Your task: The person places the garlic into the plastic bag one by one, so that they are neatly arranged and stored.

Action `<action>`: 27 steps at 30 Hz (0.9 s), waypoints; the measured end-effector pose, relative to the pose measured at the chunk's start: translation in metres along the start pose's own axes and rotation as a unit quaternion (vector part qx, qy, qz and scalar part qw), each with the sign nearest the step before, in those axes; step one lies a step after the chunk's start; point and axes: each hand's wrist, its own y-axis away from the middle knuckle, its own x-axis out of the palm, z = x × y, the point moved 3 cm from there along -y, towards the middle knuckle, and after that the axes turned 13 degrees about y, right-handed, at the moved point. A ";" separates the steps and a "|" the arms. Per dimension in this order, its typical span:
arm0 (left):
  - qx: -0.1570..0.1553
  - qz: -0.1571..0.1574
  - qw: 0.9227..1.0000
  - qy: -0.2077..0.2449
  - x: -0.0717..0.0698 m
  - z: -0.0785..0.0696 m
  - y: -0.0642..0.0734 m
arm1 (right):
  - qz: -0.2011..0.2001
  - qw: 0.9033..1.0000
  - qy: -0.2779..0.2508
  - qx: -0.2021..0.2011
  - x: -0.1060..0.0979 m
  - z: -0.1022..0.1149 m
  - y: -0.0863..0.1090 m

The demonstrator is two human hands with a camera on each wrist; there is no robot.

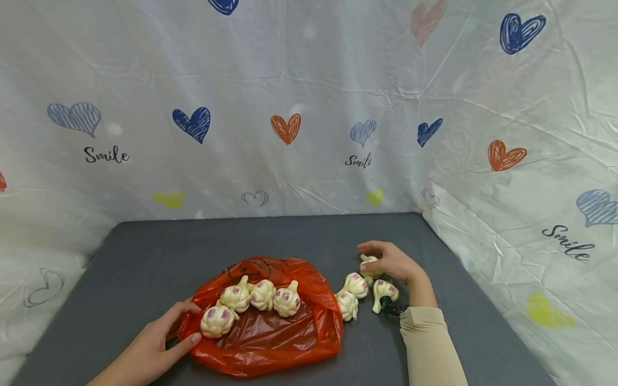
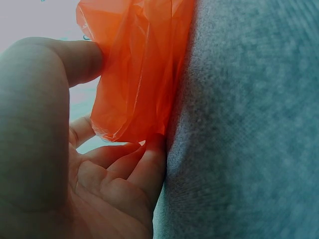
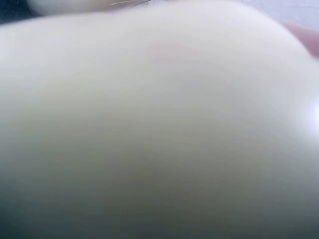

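Across the grey table (image 1: pixel 159 246), the head view shows a red plastic bag (image 1: pixel 280 346) lying left of the right forearm, with four garlic bulbs (image 1: pixel 287 300) in a curved row on it, from its left edge toward its far middle. The left hand (image 1: pixel 156 338) grips the bag's left edge, its thumb beside the nearest bulb. Just right of the bag, two loose bulbs (image 1: pixel 356 285) lie close together, the nearer one against the plastic. Beyond them, the right hand (image 1: pixel 393 262) holds a single bulb (image 1: pixel 369 266) between thumb and fingers. Another stray bulb (image 1: pixel 386 288) lies by the right wrist, next to a dark wristband (image 1: pixel 392 307) and a beige sleeve (image 1: pixel 427 327). A white sheet (image 1: pixel 318 171) printed with hearts stands behind.

From the left wrist, the bag's thin plastic hangs between the thumb on one side and the fingers on the other, close against the table.

At the right wrist, a pale, blurred surface (image 3: pixel 159 109) fills nearly everything; what it is, I cannot tell, and the grasp is hidden there.
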 end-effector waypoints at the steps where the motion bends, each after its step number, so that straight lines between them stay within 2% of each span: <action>1: 0.001 0.000 1.000 0.001 0.000 0.000 0.000 | -0.002 1.000 0.000 0.001 0.000 0.000 0.000; 23: 0.017 -0.003 1.000 -0.001 -0.001 -0.002 0.000 | -0.043 0.999 0.008 -0.001 -0.008 0.008 0.004; 27: 0.010 -0.003 1.000 0.000 -0.001 -0.001 0.001 | -0.046 0.999 0.008 -0.002 -0.010 0.011 0.004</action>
